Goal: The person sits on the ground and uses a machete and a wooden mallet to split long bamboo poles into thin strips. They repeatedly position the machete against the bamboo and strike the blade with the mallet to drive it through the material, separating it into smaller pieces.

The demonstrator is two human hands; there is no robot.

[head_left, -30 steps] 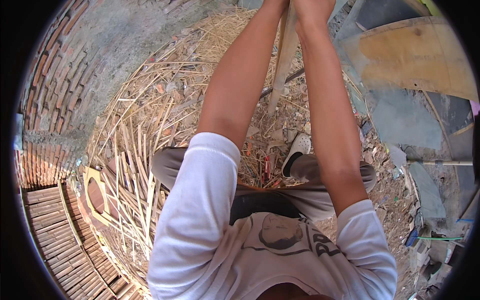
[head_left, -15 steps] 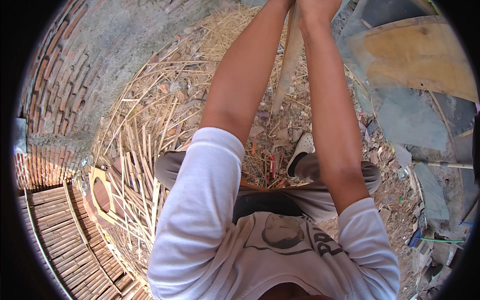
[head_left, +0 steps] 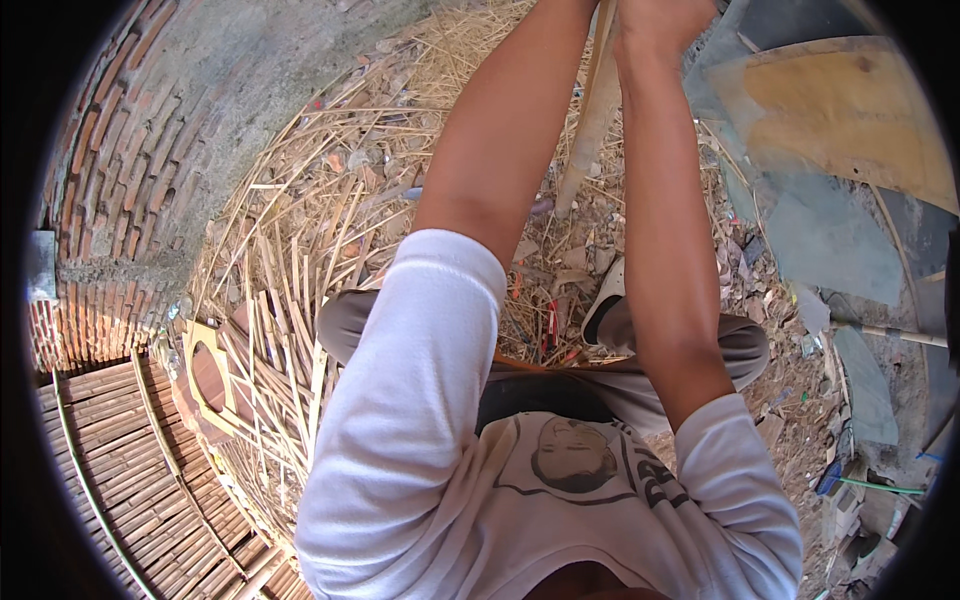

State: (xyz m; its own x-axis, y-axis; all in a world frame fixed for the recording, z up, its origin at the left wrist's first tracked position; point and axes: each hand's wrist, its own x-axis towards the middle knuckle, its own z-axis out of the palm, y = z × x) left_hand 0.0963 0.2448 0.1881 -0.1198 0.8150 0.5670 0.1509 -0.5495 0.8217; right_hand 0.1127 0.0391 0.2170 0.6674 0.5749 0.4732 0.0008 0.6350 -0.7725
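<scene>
Pale strip [head_left: 592, 125] slants betw. forearms [head_left: 672, 190] toward littered ground [head_left: 795, 400], prob. for bracing. R hand [head_left: 668, 28] beside its upper part; can't tell either grip (R cropped, L hand out of view).

Soft, bright daylight fills the frame. Fisheye distortion bows the brick wall [head_left: 118, 140] at upper left; corners fall black.

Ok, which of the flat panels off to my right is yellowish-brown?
The large panel at upper right, beyond your right hand, with a curved top edge. Its yellowish-brown surface sets it apart; the other panels there look grey or dark.
</scene>
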